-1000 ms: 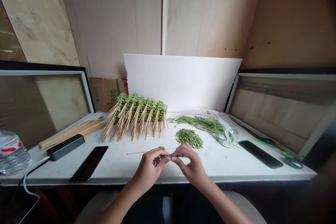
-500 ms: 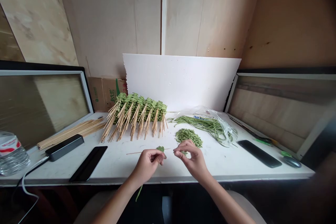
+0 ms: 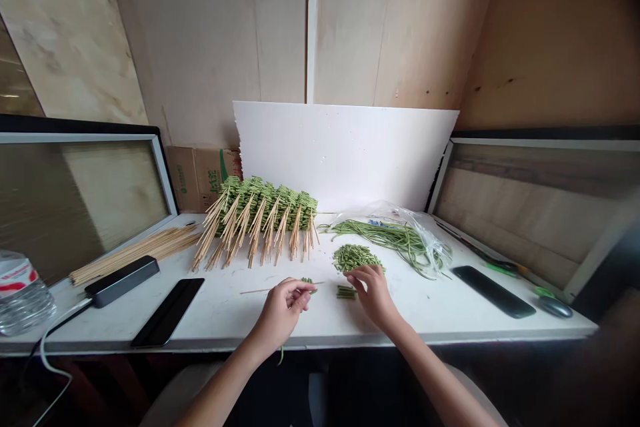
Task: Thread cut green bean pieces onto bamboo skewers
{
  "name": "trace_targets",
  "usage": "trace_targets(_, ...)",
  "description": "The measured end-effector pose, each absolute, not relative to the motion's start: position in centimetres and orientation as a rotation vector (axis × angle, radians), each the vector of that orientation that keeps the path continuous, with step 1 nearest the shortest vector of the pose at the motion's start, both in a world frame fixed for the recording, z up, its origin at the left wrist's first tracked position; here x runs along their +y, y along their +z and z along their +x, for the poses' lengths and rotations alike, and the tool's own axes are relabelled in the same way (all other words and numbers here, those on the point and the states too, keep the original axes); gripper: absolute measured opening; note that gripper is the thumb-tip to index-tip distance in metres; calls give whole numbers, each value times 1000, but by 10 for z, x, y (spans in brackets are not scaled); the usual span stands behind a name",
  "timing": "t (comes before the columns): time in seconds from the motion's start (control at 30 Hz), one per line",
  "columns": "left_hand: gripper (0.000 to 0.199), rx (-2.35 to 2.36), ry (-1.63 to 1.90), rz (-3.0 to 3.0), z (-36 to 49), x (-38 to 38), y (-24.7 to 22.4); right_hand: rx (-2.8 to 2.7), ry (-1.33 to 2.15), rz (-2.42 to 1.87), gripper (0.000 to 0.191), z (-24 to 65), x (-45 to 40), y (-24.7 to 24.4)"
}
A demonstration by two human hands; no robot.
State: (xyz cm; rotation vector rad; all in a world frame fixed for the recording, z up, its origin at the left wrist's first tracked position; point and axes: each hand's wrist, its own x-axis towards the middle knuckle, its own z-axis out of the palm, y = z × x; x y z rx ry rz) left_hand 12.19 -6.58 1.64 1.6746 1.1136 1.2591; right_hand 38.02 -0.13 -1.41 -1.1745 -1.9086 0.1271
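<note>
Left hand (image 3: 283, 310): fingers curled around one green bean (image 3: 281, 355), end dangling beneath. Right hand (image 3: 374, 293): fingers bent over cut pieces (image 3: 345, 292); gap and hold I cannot tell. Well left of the fingers: bottle label (image 3: 15, 275), red-and-white, illegible.

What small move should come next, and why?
Probably move the right hand to the left hand and snap off a piece: a long bean trails below the left wrist, and short bean pieces lie beside the right hand.
</note>
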Motion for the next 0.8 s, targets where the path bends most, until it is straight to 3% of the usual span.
trace_targets(0.1, 31, 1096, 1253, 1580, 124, -68, 19, -1886, 382, -1074, 35, 369, -19, 8)
trace_targets(0.23, 29, 1060, 1273, 1582, 128, -74, 22, -1973, 700, -840, 26, 344, -51, 31)
trace_targets(0.73, 16, 1172, 1321, 2049, 132, -87, 32, -1945, 432, -701, 4, 333, -67, 42)
trace_targets(0.8, 16, 1136, 1319, 2100, 133, -91, 35, -1952, 408, -694, 8, 329, -72, 43)
